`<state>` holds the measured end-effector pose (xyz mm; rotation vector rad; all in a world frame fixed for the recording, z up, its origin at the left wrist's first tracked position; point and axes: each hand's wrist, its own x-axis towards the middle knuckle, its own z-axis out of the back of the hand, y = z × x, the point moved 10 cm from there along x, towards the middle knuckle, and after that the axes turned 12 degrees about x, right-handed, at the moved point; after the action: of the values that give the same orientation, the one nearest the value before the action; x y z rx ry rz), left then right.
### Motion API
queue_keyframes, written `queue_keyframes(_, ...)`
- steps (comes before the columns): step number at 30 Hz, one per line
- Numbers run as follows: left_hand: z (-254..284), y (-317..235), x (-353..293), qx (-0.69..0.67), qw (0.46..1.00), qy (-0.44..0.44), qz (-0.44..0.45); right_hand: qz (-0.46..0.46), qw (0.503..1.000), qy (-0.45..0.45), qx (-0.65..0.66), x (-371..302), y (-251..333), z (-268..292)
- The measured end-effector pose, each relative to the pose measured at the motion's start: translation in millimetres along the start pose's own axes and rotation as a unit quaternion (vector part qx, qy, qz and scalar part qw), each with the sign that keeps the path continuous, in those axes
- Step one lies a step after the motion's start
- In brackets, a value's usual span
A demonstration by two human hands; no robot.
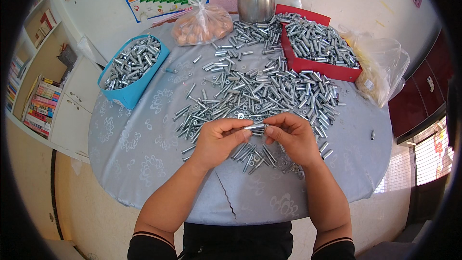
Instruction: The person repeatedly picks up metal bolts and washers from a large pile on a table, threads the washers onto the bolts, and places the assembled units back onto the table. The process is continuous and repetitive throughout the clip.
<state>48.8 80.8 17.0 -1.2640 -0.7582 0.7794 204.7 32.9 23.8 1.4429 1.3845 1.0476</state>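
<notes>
hands are two, both bare, and they meet over one metal fastener (255, 126), silvery, running from left to right between them. left hand (222, 137) is nearly closed, its thumb and index finger pinching the left end; right hand (291, 136) pinches the right end in similar manner. the held piece is at the near side of one big loose pile of metal fasteners (274, 89), which are too many for counting, with small washers (240, 115) among them. farther out are two filled boxes: one blue box (126, 98) to the left, one red box (327, 71) to the right. toward the wall stand one lidded steel pot (256, 4) and one tied bag (203, 26) of round brownish things. one single fastener (372, 135) lies apart, near the right edge of one round table, covered with grey cloth (144, 159).
</notes>
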Motion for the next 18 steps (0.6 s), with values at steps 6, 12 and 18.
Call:
queue_keyframes(6, 4, -2, 2, -0.038, 0.999, -0.027, -0.001, -0.009, 1.000, -0.020, 0.009, 0, 0, 8)
queue_keyframes(12, 47, 1, -1, -0.057, 0.980, -0.193, -0.010, -0.171, 0.962, 0.150, -0.152, -17, -11, -7)
queue_keyframes(18, 63, -3, -5, -0.066, 0.958, -0.276, -0.044, 0.145, 0.964, -0.097, 0.199, 3, 42, 24)
